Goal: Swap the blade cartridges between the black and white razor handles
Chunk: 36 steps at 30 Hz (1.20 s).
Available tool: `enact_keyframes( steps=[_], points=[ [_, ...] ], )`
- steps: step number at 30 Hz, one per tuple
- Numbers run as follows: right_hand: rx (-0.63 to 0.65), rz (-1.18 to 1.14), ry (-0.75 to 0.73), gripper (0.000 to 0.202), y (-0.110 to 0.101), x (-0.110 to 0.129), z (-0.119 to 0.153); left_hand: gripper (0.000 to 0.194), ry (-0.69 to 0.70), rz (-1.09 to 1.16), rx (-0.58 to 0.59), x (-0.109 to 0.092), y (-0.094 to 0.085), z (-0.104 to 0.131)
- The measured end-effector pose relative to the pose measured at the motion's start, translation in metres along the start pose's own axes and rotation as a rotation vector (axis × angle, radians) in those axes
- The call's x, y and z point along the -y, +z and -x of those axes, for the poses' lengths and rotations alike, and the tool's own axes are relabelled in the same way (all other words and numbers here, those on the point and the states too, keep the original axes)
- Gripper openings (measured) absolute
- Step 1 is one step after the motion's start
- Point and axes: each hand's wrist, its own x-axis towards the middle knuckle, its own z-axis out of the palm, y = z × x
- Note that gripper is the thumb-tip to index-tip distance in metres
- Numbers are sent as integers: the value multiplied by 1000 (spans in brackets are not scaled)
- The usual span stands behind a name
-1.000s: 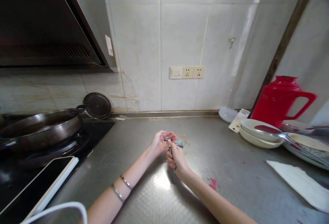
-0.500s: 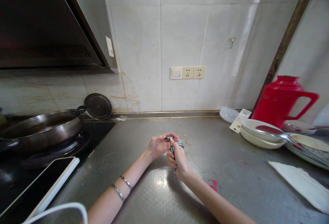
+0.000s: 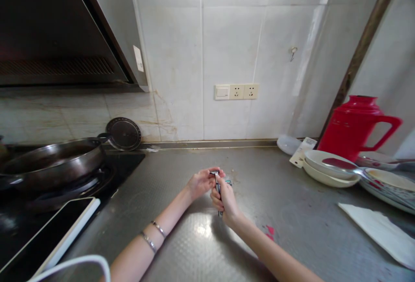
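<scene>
Over the middle of the grey metal counter (image 3: 168, 178), my right hand (image 3: 225, 202) is wrapped round a small metal tool (image 3: 217, 183) with a dark handle, perhaps a razor or peeler. Its head points up and away from me. My left hand (image 3: 202, 182) is just left of it, fingers curled behind the tool's head, palm partly turned up. Whether the left fingers hold anything is hidden. A greenish end (image 3: 228, 182) sticks out to the right of my right hand. Two silver bracelets (image 3: 149, 241) circle my left forearm.
A pan (image 3: 58, 163) stands on the black stove at left, near a phone (image 3: 52, 234) and a white cable (image 3: 78, 259). On the right are a red jug (image 3: 352, 128), stacked bowls (image 3: 330, 178) and a white cloth or paper (image 3: 379, 230). Red scraps (image 3: 269, 231) lie nearer.
</scene>
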Motion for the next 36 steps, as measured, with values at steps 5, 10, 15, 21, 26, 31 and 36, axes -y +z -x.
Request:
enact_keyframes(
  steps=[5,10,15,21,26,31,36],
  points=[
    [-35,19,-19,42,3,4,2,30,1,16,-5,-1,-2,0],
    [-15,31,-2,42,5,8,5,31,-4,3,-36,-2,-3,0],
    [58,4,-13,37,3,5,5,34,46,-101,-111,-11,-7,-4],
    [-2,-2,-162,34,-7,17,-2,44,42,-901,-358,-25,-37,-9],
    [-68,34,-220,34,-17,23,-9,47,16,-1233,-306,-22,-57,-4],
    [-79,70,-234,33,-21,21,-12,47,13,-1392,-337,-23,-63,-3],
    [-91,110,-242,33,-21,20,-12,42,63,-1368,-447,-29,-68,-3]
  ],
)
